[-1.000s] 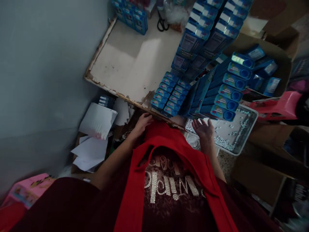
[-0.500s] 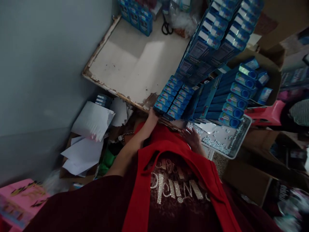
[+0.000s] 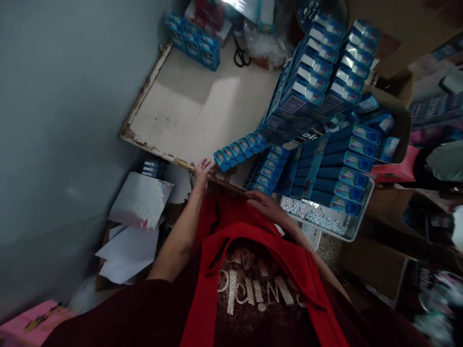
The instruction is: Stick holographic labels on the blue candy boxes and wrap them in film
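My left hand (image 3: pixel 203 172) is at the front edge of the table, fingers apart, beside the left end of a row of small blue boxes (image 3: pixel 238 151). Whether its fingertips touch the end box I cannot tell. That row lies slantwise on the worn white tabletop (image 3: pixel 188 106). My right hand (image 3: pixel 263 204) rests near the table's front edge over the red apron (image 3: pixel 231 212), fingers stretched out and holding nothing I can see. Just beyond it stands a second row of blue boxes (image 3: pixel 268 172).
Tall stacks of blue boxes (image 3: pixel 304 91) and banded long blue boxes (image 3: pixel 325 168) crowd the right side. Under them sits a metal tray (image 3: pixel 356 226) with small pale pieces. Black scissors (image 3: pixel 240 57) and more blue boxes (image 3: pixel 193 46) are at the back. White sheets (image 3: pixel 139 200) lie at lower left.
One row of blue boxes has swung left and away from its neighbouring row. My left hand has moved left from the boxes' near end; my right hand has shifted left along the edge.
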`<act>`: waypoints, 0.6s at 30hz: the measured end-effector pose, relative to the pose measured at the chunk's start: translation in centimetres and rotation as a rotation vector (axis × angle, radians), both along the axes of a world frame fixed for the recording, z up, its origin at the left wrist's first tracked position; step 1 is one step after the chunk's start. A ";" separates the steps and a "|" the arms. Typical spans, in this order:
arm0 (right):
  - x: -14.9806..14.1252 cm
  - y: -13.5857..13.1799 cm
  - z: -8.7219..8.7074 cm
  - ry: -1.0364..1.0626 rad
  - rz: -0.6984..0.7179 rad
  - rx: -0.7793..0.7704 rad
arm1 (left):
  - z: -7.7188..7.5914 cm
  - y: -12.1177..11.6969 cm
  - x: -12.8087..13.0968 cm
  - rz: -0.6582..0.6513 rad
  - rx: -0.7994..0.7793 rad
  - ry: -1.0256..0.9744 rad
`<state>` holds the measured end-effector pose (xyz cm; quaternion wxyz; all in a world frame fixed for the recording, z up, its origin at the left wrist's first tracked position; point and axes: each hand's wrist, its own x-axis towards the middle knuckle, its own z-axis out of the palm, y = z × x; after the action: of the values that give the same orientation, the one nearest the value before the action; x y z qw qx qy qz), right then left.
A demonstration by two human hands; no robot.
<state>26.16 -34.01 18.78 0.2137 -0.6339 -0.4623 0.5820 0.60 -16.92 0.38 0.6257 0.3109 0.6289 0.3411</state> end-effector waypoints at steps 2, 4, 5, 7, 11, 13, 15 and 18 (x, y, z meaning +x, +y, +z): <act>-0.3 1.3 0.9 -0.079 -0.103 0.015 | -0.5 -0.2 -0.9 -0.239 0.172 0.234; -0.3 2.0 1.8 -0.149 -0.192 0.010 | -1.2 -0.3 -0.5 -0.415 0.312 0.374; -0.3 2.2 2.1 -0.166 -0.234 0.005 | -1.6 -0.4 0.1 -0.470 0.353 0.420; -0.4 2.6 2.4 -0.179 -0.314 -0.002 | -2.5 -0.3 1.8 -0.540 0.393 0.518; -0.9 4.0 1.9 -0.249 -0.383 -0.015 | -3.5 0.6 3.3 -0.578 0.409 0.575; -1.1 4.9 1.3 -0.296 -0.372 -0.022 | -3.6 2.1 2.0 -0.609 0.433 0.544; -1.3 5.9 1.0 -0.313 -0.365 -0.020 | -3.5 4.6 -0.6 -0.638 0.458 0.495; -1.4 7.1 1.2 -0.333 -0.391 0.018 | -3.4 10.7 -5.4 -0.698 0.503 0.394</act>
<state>24.80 -26.95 19.96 0.2486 -0.7966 -0.3648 0.4130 -4.80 -6.19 -3.04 0.4769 0.7043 0.4916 0.1866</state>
